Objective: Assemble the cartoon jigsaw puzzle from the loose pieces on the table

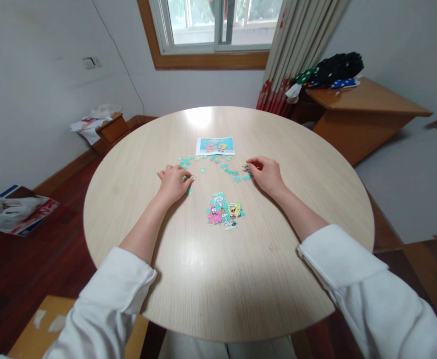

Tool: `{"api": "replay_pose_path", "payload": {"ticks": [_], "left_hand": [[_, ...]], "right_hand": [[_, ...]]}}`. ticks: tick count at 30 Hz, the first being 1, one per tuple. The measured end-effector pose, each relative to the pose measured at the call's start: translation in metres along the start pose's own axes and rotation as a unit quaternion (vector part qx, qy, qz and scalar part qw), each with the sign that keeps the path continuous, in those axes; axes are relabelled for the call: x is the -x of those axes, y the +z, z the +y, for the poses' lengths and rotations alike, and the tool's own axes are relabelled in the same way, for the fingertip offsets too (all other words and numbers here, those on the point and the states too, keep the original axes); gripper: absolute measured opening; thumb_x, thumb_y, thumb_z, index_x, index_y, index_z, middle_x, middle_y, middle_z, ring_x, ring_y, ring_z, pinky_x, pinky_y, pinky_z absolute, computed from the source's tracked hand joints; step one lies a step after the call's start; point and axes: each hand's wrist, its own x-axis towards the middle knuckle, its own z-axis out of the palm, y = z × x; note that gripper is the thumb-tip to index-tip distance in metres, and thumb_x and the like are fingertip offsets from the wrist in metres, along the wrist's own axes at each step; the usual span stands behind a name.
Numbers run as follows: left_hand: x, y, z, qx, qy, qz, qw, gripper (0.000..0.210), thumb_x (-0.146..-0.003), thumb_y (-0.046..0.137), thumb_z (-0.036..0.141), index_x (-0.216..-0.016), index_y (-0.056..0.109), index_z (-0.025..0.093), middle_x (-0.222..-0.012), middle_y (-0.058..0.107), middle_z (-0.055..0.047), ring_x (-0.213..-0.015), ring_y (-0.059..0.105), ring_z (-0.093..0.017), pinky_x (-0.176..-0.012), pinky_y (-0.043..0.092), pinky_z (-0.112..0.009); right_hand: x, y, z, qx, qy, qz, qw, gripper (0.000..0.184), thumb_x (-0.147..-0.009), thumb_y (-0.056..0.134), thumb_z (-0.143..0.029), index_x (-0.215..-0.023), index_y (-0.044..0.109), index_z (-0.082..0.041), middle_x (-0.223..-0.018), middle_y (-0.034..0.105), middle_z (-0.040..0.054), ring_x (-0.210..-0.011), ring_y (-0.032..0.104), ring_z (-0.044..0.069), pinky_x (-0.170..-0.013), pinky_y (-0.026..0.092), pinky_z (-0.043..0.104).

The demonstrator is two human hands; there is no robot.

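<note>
My left hand [174,183] is closed in a pinch on a small jigsaw puzzle piece [192,177], just above the left end of the loose pieces. Thumb and fingers of my right hand [266,173] grip another jigsaw puzzle piece [245,166] by the right end of that row. Several loose teal pieces [203,170] lie in a scattered arc between the hands. Nearer to me is a partly joined puzzle [224,211] with pink, pale and yellow cartoon figures. Beyond the arc lies a reference picture sheet [215,146] with similar figures.
Everything lies on a round wooden table [225,279]. A window [218,25] and a curtain [296,45] are behind it. At the right stands a brown cabinet [367,107] with dark cloths [338,70] on top. A cardboard box [46,324] sits at the lower left.
</note>
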Motion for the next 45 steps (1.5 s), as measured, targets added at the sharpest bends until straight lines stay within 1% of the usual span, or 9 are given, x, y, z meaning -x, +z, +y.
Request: {"api": "replay_pose_path", "payload": {"ticks": [12,16,19,23,27,30,35,40,45], "left_hand": [[-0.0007,0.0070,-0.0010,0.066,0.020,0.044,0.997,0.001,-0.080,0.060,0.020,-0.080,0.060,0.019,-0.088,0.070,-0.007,-0.102,0.052,-0.028,-0.088,0.026,-0.043],[-0.0002,0.0061,-0.0018,0.083,0.018,0.060,0.995,0.009,-0.082,0.058,0.022,-0.090,0.062,0.020,-0.091,0.071,-0.006,-0.100,0.055,-0.026,-0.090,0.026,-0.042],[-0.0008,0.0056,-0.0035,0.097,0.013,0.076,0.992,0.017,-0.083,0.057,0.024,-0.098,0.066,0.021,-0.091,0.071,-0.007,-0.098,0.058,-0.025,-0.091,0.027,-0.043],[-0.0022,0.0062,-0.0052,0.119,0.009,0.088,0.989,0.020,-0.082,0.057,0.022,-0.097,0.070,0.021,-0.090,0.072,-0.008,-0.092,0.060,-0.024,-0.092,0.029,-0.045],[-0.0042,0.0082,-0.0067,0.209,-0.006,0.072,0.975,0.023,-0.078,0.059,0.022,-0.096,0.073,0.019,-0.082,0.072,-0.006,-0.079,0.061,-0.020,-0.084,0.040,-0.039],[-0.0049,0.0087,-0.0069,0.283,-0.021,0.058,0.957,0.027,-0.076,0.061,0.025,-0.097,0.075,0.015,-0.077,0.071,-0.007,-0.072,0.060,-0.019,-0.072,0.046,-0.033],[-0.0036,0.0055,-0.0049,0.372,-0.040,0.045,0.926,0.023,-0.074,0.064,0.023,-0.091,0.076,0.014,-0.091,0.075,-0.010,-0.085,0.065,-0.022,-0.074,0.052,-0.032],[-0.0027,0.0040,-0.0045,0.386,-0.036,0.029,0.921,0.019,-0.073,0.067,0.023,-0.087,0.076,0.013,-0.094,0.075,-0.012,-0.090,0.067,-0.023,-0.082,0.052,-0.035],[-0.0032,0.0056,-0.0060,0.373,-0.014,0.018,0.928,0.022,-0.073,0.064,0.026,-0.088,0.074,0.013,-0.079,0.072,-0.008,-0.076,0.065,-0.020,-0.075,0.053,-0.035]], "right_hand": [[0.0008,0.0014,0.0021,-0.052,0.007,-0.011,0.999,0.010,-0.069,0.067,-0.025,-0.074,0.065,-0.017,-0.073,0.069,0.0041,-0.067,0.064,0.017,-0.069,0.053,0.034],[0.0012,0.0017,0.0012,-0.076,0.006,-0.017,0.997,0.014,-0.069,0.069,-0.028,-0.074,0.061,-0.018,-0.070,0.065,0.0024,-0.065,0.061,0.015,-0.065,0.052,0.031],[0.0021,0.0006,-0.0016,-0.077,-0.006,-0.019,0.997,0.014,-0.072,0.065,-0.024,-0.084,0.064,-0.017,-0.069,0.062,0.0005,-0.063,0.059,0.014,-0.064,0.050,0.029],[0.0034,-0.0011,-0.0050,-0.035,-0.033,-0.024,0.999,0.027,-0.077,0.058,-0.019,-0.103,0.067,-0.017,-0.072,0.063,0.0011,-0.065,0.057,0.014,-0.069,0.049,0.031],[0.0040,-0.0004,-0.0047,-0.024,-0.040,-0.031,0.998,0.026,-0.078,0.055,-0.020,-0.099,0.070,-0.017,-0.079,0.067,0.0042,-0.069,0.058,0.015,-0.071,0.049,0.032],[0.0045,0.0003,-0.0036,-0.042,-0.033,-0.036,0.998,0.025,-0.078,0.056,-0.025,-0.097,0.070,-0.017,-0.073,0.066,0.0032,-0.064,0.058,0.015,-0.067,0.050,0.031],[0.0056,0.0000,-0.0034,-0.066,-0.021,-0.048,0.996,0.024,-0.075,0.059,-0.029,-0.093,0.069,-0.016,-0.066,0.065,0.0021,-0.060,0.060,0.015,-0.063,0.050,0.031],[0.0066,-0.0002,-0.0042,-0.097,-0.017,-0.057,0.994,0.026,-0.075,0.062,-0.035,-0.091,0.068,-0.016,-0.064,0.064,0.0022,-0.059,0.061,0.016,-0.063,0.051,0.032],[0.0073,-0.0004,-0.0058,-0.111,-0.009,-0.061,0.992,0.028,-0.075,0.064,-0.036,-0.092,0.068,-0.015,-0.065,0.065,0.0028,-0.059,0.062,0.016,-0.062,0.052,0.031]]}}
